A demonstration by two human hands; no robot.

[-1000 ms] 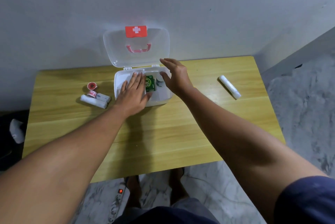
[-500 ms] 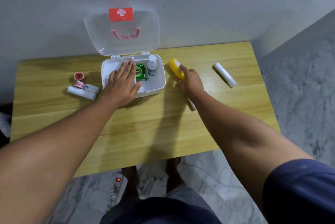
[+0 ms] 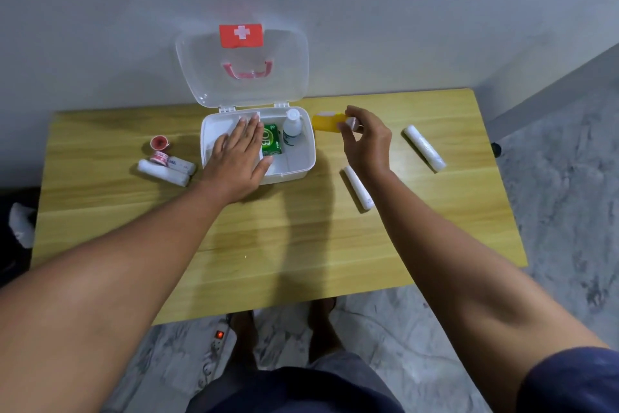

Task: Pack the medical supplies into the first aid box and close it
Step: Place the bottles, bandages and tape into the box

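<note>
The white first aid box [image 3: 303, 163] stands open at the table's back, its clear lid [image 3: 288, 78] with a red cross label leaning on the wall. Inside lie a green packet [image 3: 272, 144] and a small white bottle [image 3: 292, 127]. My left hand [image 3: 237, 158] rests flat, fingers spread, over the box's left compartment. My right hand [image 3: 366, 141] hovers just right of the box, fingers closed on a yellow bottle [image 3: 326, 122] held above the table. White bandage rolls lie at right [image 3: 357, 188] and far right [image 3: 424, 147].
Left of the box sit a red tape roll [image 3: 159, 142], a second tape roll [image 3: 160, 158] and white bandage rolls [image 3: 164, 172]. The wooden table [image 3: 278, 245] backs onto a grey wall. A power strip [image 3: 217, 342] and my feet show on the marble floor below.
My right hand left the box, took hold of the yellow bottle on the table and has lifted it off the surface. My left hand stays on the box.
</note>
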